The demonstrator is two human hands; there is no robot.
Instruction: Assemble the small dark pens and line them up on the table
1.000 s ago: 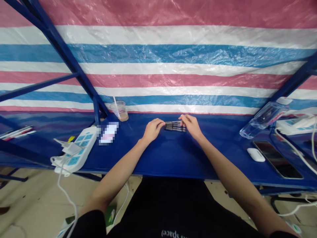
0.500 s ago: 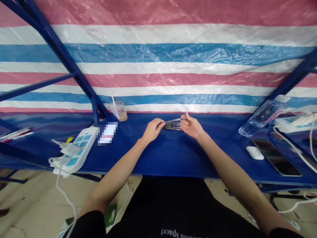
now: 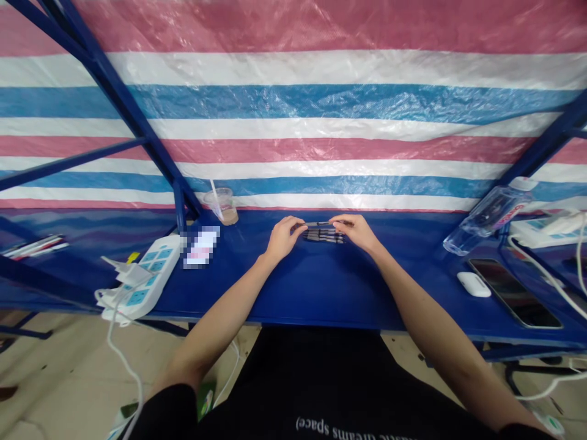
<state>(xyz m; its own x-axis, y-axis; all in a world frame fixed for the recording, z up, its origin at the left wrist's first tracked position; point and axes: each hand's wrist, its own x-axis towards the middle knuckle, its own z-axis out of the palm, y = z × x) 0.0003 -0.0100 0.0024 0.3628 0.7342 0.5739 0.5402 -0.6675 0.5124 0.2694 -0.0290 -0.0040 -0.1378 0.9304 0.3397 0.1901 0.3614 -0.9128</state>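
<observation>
right now both my hands are in close over a little group of pens at the middle of the blue table point(image 3: 321, 287). my left hand point(image 3: 284, 238) is curled, its fingertips pinching one end of the top pen point(image 3: 323, 223), and my right hand point(image 3: 355, 232) closes on the other end, so that one pen is held level between them. i can't tell if it's clear of the others. the other black pens point(image 3: 323, 238) lie flat, side by side, right below it, too tight to count from here. so far, one pen is in my grip and the rest are down on the table.

around me, a plastic cup with a straw point(image 3: 221, 206) stands at the back edge, and a white power strip point(image 3: 151, 275) sits to my left beside a blurred rectangle point(image 3: 202, 247). over on my right are a water bottle point(image 3: 493, 217), a white earbud case point(image 3: 474, 284) and a phone point(image 3: 513, 293). behind it all hangs a striped tarp point(image 3: 293, 104) on a blue steel frame point(image 3: 114, 91).
</observation>
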